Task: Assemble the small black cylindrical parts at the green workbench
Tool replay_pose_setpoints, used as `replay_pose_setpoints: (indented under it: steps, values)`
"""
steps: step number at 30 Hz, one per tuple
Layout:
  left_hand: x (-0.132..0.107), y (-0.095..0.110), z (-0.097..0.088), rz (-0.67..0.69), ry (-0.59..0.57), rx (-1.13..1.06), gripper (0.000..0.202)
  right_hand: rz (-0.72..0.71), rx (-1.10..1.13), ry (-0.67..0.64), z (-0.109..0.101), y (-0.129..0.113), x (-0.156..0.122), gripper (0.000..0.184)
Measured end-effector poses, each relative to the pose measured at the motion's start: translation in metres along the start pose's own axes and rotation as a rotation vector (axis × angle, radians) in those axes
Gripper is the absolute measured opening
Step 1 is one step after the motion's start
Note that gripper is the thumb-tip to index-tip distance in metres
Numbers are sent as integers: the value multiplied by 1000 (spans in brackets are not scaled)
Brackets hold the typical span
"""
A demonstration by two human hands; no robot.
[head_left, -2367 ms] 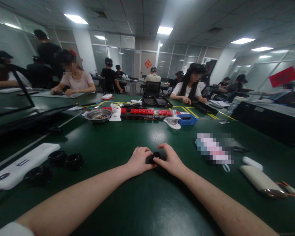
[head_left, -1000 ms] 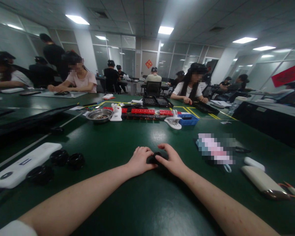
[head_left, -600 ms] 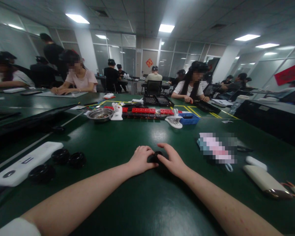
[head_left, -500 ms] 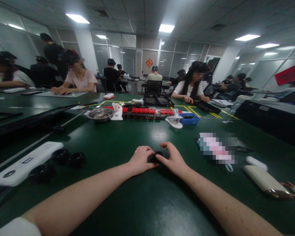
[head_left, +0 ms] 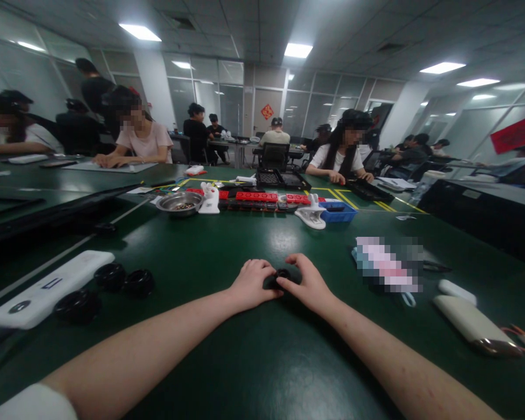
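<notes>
In the middle of the green table (head_left: 192,367), a small round black part (head_left: 282,274) sits between my two hands, mostly hidden by fingers. My left hand (head_left: 252,284) is closed on its left side, fingers bent together and thumb toward me. From the right, my right hand (head_left: 308,284) holds it with the thumb pressed on its near side. The right index finger arches above, standing a little away from the part, and the other right fingers are out of sight. Three black ring-shaped parts, one being the nearest ring (head_left: 77,305), lie to the left of my left forearm.
Left of the rings lies a long white device (head_left: 48,289). Ahead stand a metal bowl (head_left: 179,203), red blocks (head_left: 256,196), white clamps (head_left: 310,216) and a blue bin (head_left: 339,213). A power bank (head_left: 475,324) lies at right. Co-workers sit across the table.
Both hands stay in place around the black part, with barely any finger movement. The whole view has shifted very slightly.
</notes>
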State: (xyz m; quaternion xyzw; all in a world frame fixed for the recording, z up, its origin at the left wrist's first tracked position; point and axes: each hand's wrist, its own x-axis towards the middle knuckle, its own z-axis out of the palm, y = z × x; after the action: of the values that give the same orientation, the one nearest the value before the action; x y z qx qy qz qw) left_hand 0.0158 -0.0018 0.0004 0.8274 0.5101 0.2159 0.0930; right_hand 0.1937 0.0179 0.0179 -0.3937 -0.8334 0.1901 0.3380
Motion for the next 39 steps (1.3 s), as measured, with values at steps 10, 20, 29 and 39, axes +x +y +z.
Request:
replay_pose_setpoints:
  steps: [10,20,29,39]
  values:
    - [0,1,-1,-5,-1,-8,36,-77,73,-61,-4,0,0,34]
    - [1,2,0,6,9,8,34,-77,-2,-66,-4,-7,2,16]
    - [0,-1,2,16,16,12,37,-11,10,-28,-2,1,1,30]
    - [1,0,1,-4,3,3,37,-73,66,-134,-2,4,0,41]
